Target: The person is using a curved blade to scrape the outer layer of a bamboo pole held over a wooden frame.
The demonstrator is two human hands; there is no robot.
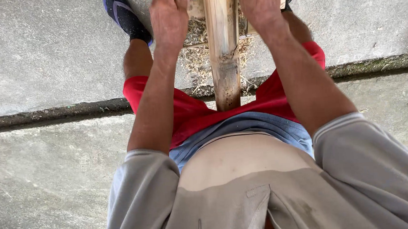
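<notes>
Bamboo pole [223, 42] between both hands [169, 17]

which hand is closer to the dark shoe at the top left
Left. The left hand sits just right of the dark shoe; the right hand is beyond the bamboo pole.

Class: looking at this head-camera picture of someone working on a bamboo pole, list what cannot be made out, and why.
- Left hand: fingertips and whatever it grips, cut off by the top edge.
- Right hand: fingers cut off by the top edge.
- Bamboo pole: far end out of frame; near end hidden behind red shorts.
- Left shoe: toe cut off.
</notes>
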